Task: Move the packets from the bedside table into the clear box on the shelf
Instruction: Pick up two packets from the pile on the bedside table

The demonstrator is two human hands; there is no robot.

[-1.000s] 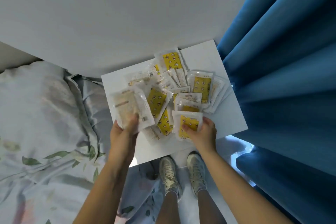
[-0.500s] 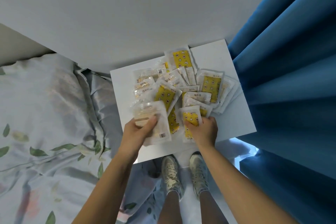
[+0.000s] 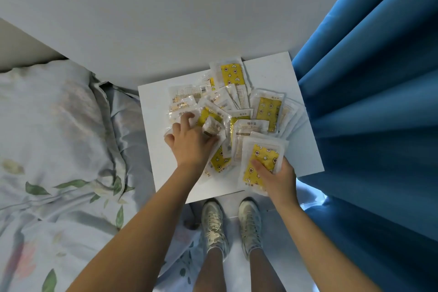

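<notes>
Two hands work the packets (image 3: 237, 111) heaped on your table (image 3: 298, 149), beside the bed (image 3: 59, 137). Your left hand (image 3: 189, 142) now reaches further into the pile, fingers spread on pale packets and a small packet (image 3: 212, 127) tucked against its thumb. Your right hand (image 3: 277, 178) grips a yellow packet (image 3: 260, 161), lifted nearer the front edge than before.
</notes>
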